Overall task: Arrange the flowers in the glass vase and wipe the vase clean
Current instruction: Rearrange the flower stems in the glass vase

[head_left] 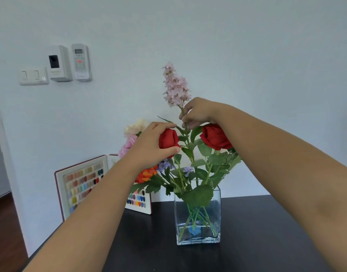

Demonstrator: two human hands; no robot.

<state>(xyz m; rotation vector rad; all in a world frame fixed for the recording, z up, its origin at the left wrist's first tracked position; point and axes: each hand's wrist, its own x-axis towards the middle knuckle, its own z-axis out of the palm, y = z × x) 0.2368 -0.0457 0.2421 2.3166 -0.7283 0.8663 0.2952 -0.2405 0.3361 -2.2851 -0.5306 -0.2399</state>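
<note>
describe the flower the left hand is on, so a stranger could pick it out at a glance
Start at the square glass vase on the dark table and follow the stems up. The left hand cups a red rose on the left of the bunch. It is the smaller, tighter red bloom; the other red rose sits right of the tall pink flower spike, whose stem the right hand pinches.

Square vase [198, 222] clear glass, glossy, smooth walls. Table [267, 232] dark, matt, smooth top. 2 red roses [215, 137] look cloth-like, soft matt petals; leaves [198, 195] matt green. Wall [247, 46] pale, matt paint. Remote [80, 61] and switch plate [33, 75] smooth white plastic
</note>
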